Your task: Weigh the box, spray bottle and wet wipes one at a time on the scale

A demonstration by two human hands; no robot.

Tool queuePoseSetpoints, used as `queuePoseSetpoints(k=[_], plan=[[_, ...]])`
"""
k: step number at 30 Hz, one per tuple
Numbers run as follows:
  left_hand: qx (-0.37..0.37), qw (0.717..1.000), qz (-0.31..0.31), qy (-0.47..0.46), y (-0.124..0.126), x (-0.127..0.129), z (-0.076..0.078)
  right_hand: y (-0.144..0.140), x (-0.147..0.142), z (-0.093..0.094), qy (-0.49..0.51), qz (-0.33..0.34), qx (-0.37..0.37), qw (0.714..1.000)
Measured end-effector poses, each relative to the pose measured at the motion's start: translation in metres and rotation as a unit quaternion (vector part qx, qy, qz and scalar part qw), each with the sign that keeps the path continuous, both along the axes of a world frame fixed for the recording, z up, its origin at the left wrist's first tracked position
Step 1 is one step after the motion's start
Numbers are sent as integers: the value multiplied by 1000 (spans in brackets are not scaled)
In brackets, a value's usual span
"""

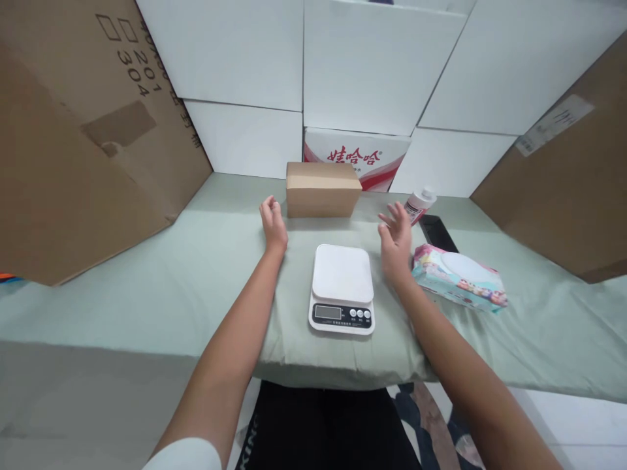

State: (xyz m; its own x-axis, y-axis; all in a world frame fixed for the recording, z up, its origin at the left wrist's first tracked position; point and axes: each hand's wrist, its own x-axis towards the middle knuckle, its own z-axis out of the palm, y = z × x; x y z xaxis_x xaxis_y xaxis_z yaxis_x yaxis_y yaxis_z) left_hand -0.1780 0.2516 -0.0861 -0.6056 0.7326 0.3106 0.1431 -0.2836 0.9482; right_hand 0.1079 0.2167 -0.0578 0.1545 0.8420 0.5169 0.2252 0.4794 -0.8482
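Note:
A white kitchen scale [342,287] lies flat on the green cloth in front of me, its grey display and buttons facing my side. My left hand [274,225] rests on the cloth left of the scale, near a brown cardboard box [323,196]. Its fingers are loosely bent, and nothing shows in them. To the right of the scale is my right hand [396,241], fingers spread and holding nothing. Just behind it stands a white-capped bottle [421,201] with a red and white label, partly covered by the fingers. A colourful pack of wipes [460,277] lies beside my right wrist.
A black tray-like object [438,234] lies behind the wipes. Large cardboard sheets or boxes flank the table, one on the left [98,143] and one on the right [563,163]. White boxes [357,65] are stacked along the back. The cloth-covered table [206,313] ends close to my lap.

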Motion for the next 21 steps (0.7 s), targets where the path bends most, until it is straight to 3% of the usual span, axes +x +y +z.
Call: queuePoseSetpoints(k=[5,10,15,18,21], plan=[[-40,983,-170,-56,14,-2,-14,68,-33,2,58,92,-192,975],[-26,978,-206,-25,15,0,-15,96,-54,-6,119,113,-229,960],[-10,981,-195,-13,-8,2,13,58,-36,-1,75,108,-144,981],[18,979,-201,-24,-48,6,37,9,-11,7,28,110,-48,992],[48,976,-206,-44,-102,14,48,-48,14,4,-4,120,-4,993]])
